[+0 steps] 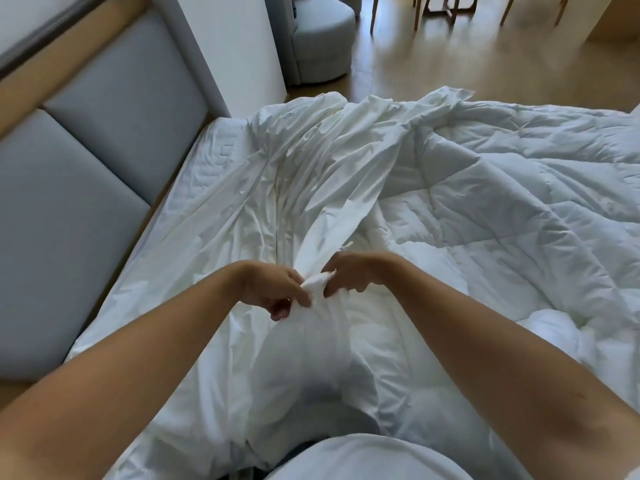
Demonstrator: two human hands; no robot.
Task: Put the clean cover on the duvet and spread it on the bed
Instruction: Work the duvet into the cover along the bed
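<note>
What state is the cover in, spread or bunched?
Bunched. The left hand and right hand pinch a gathered end of the cover; creases fan away from them. The duvet lies bare beside it.

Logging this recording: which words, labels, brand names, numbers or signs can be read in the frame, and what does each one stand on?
None: no word, label, brand, number or sign can be read in this view.
The white duvet cover, the quilted duvet, the grey headboard and the grey armchair all show plain surfaces.
No tag shows where the left hand and right hand pinch the bunched cover.
</note>
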